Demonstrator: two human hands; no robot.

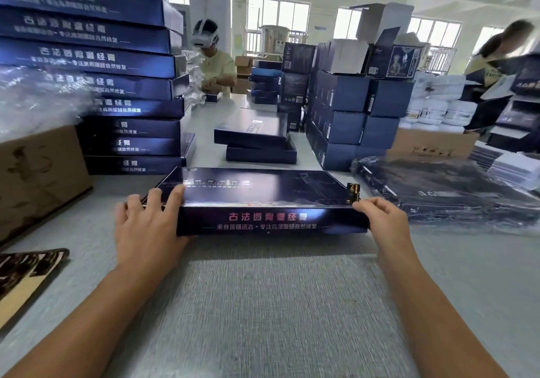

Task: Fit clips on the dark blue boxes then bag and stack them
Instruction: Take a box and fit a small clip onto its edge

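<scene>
I am holding the box flat on the table in front of me, its printed side facing me. My left hand is gripping its left end, fingers spread over the lid and thumb round the near corner. My right hand is pinching the right near corner, fingers curled, just below a small gold clip sitting at that edge. A tall stack of boxes is standing behind to the left, and a bagged box is lying to the right.
</scene>
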